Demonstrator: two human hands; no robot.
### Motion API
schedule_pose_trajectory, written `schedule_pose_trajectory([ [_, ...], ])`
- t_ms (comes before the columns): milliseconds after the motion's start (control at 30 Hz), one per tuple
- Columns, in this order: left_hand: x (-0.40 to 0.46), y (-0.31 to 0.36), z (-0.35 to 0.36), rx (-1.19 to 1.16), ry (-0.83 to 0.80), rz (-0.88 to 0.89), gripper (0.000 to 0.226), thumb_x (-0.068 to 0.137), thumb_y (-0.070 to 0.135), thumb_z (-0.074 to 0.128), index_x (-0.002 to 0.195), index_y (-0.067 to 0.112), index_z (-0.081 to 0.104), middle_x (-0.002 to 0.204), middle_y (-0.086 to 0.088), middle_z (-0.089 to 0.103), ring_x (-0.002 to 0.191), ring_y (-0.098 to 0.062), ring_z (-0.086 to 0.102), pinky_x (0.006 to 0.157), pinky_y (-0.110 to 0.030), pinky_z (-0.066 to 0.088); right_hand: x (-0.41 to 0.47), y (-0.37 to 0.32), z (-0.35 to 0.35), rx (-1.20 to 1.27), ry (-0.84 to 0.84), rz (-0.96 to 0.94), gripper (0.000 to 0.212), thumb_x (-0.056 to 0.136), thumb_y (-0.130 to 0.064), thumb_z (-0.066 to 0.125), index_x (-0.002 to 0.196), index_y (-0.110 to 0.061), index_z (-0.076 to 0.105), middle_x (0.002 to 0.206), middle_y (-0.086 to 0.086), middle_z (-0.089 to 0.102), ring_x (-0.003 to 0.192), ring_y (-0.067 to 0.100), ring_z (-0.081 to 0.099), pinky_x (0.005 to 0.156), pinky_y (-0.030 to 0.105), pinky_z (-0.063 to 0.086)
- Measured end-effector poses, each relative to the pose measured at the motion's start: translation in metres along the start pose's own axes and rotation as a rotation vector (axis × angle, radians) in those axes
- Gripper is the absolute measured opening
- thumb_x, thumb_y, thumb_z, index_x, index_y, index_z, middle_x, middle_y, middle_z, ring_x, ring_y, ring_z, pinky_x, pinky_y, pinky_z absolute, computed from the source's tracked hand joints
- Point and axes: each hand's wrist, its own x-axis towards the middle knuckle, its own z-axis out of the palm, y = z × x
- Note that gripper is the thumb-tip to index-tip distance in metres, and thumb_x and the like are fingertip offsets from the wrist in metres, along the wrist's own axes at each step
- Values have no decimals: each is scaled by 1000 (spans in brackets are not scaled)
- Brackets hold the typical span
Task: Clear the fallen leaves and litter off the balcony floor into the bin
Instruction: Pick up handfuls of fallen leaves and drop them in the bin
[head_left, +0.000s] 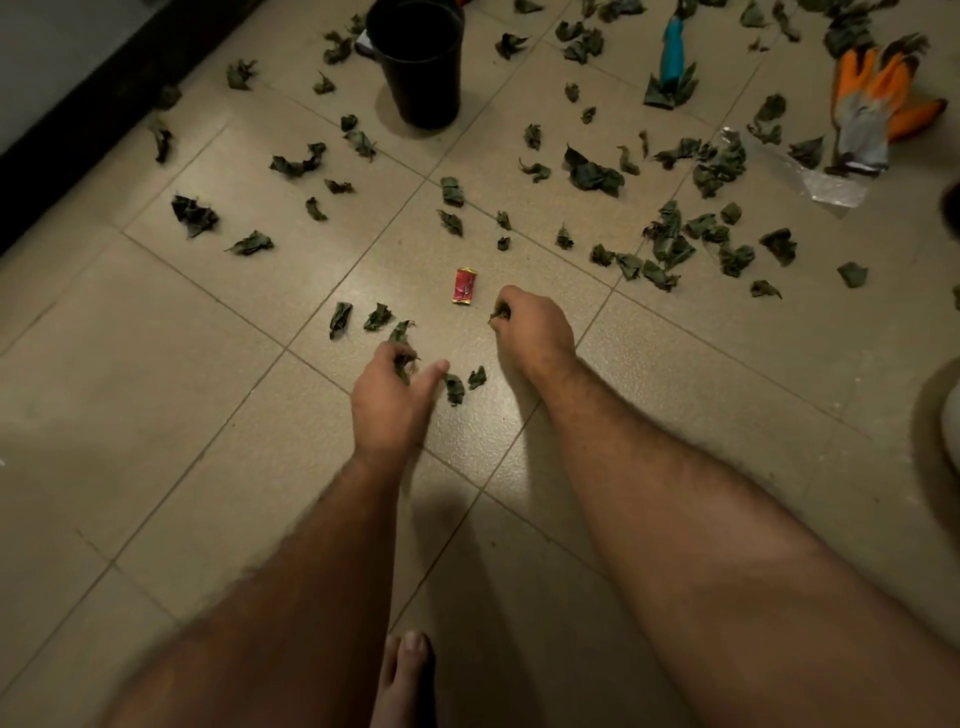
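Observation:
Several dry green leaves (595, 174) lie scattered over the beige tiled floor (182, 415), thickest at the far right. A red wrapper (465, 285) lies flat just beyond my hands. My left hand (392, 400) is low on the floor, its fingers curled around a few leaves, with its thumb apart. Two loose leaves (460, 385) lie right beside that thumb. My right hand (530, 327) is closed into a fist, and bits of leaf stick out at its fingers. The black bin (418, 62) stands upright at the far centre, well beyond both hands.
An orange and grey work glove (867, 104) lies at the far right, with a clear plastic wrapper (826, 179) beside it. A teal-handled tool (671, 49) rests among leaves near the top. A dark wall base (78, 130) runs along the left. My bare toes (405, 675) show at the bottom.

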Motion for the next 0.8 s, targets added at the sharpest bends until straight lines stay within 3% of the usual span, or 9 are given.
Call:
schedule_pose_trajectory([
  [133,-3,4,9,124,-119,37,69,71,50,82,126,18,56,119,-4,65,108,-19,61,91,-36,53,-3,2,-4,212,-53,55,10,96,-23,58,93,-14,59,84,0,61,74,14,55,60,28,45],
  [267,1,-2,22,250,-171,101,61,79,43,78,131,22,53,120,-5,62,108,-22,61,91,-37,52,-11,4,-16,1065,-232,408,14,93,-16,49,82,-9,55,73,8,59,50,14,48,39,22,31],
  [367,2,-4,28,335,-162,126,42,90,31,67,130,22,55,117,-8,61,103,-24,61,86,-34,50,-18,7,-25,1515,-358,534,17,91,-16,43,76,-12,51,69,6,58,48,14,47,37,16,24],
  [533,0,-4,29,323,-119,126,21,90,23,59,111,17,61,102,-7,60,86,-21,57,73,-32,47,-28,12,-32,1686,-410,403,22,92,-13,37,84,-10,57,71,7,60,52,16,51,40,15,28],
  [633,-5,-4,29,187,-48,99,16,87,23,61,101,16,63,91,0,63,79,-15,58,67,-26,43,-27,9,-30,1585,-436,315,12,90,-23,52,83,-15,56,74,3,62,55,13,53,38,16,28],
  [733,-8,4,24,-155,84,-56,6,89,17,60,94,18,62,80,8,59,71,-3,53,60,-18,40,-28,5,-28,1574,-468,266,8,77,-20,54,84,-16,55,73,4,62,55,15,55,41,15,28],
  [800,-4,5,22,-490,169,-195,8,91,15,58,96,17,63,77,5,60,65,-7,53,56,-20,42,-29,5,-27,1609,-488,263,18,71,-17,49,87,-15,58,73,6,61,56,16,54,43,16,29],
])
